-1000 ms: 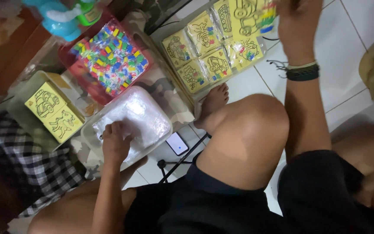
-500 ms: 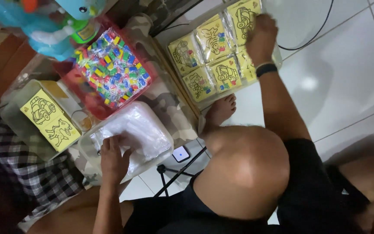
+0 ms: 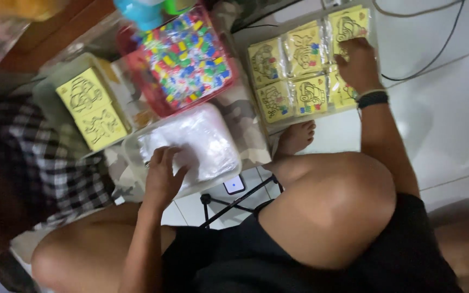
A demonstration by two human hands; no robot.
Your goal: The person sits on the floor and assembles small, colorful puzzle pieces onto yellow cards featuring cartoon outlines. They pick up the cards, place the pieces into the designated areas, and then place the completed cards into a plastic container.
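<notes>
head | left hand flat, fingers spread, on clear bags in tub, steadying them | right hand pressed open on yellow packets in floor tray, grip clamps nothing | bead bin between

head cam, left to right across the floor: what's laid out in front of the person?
Box of yellow picture cards → left hand on the clear bin of plastic bags → red tray of coloured pieces → flat box of bagged yellow kits → right hand on those kits → black cable.
</notes>
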